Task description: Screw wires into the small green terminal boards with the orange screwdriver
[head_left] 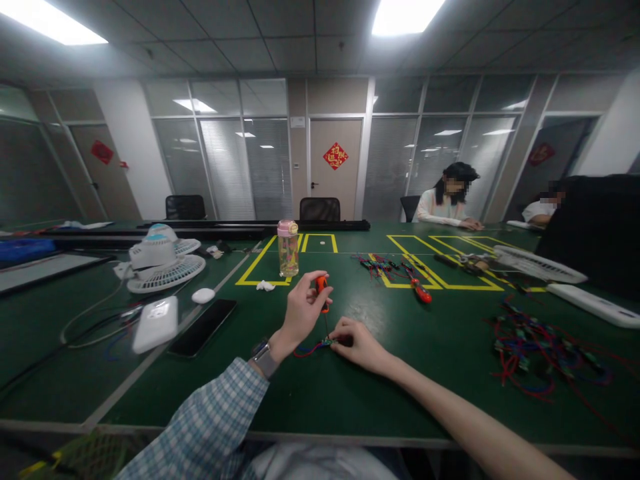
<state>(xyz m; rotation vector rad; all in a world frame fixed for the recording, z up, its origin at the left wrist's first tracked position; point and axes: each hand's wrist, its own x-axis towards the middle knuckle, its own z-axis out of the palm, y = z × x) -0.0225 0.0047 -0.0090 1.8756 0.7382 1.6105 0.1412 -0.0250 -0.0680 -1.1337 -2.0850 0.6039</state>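
Note:
My left hand (305,303) is closed around the orange and black handle of a screwdriver (321,285), which stands upright with its thin shaft pointing down. The shaft's tip meets a small green circuit board (326,342) on the table. Red and blue wires (309,351) trail from the board to the left. My right hand (357,341) pinches the right end of the board between thumb and fingers, steadying it against the green table (300,400). Part of the board is hidden by the right fingertips.
Tangled wired boards (535,350) lie at right, another wired pile (383,265) farther back beside a red-handled tool (421,291). A bottle (288,250) stands ahead. At left are a phone (204,327), a white box (156,325) and a fan (165,270). A person (445,197) sits across.

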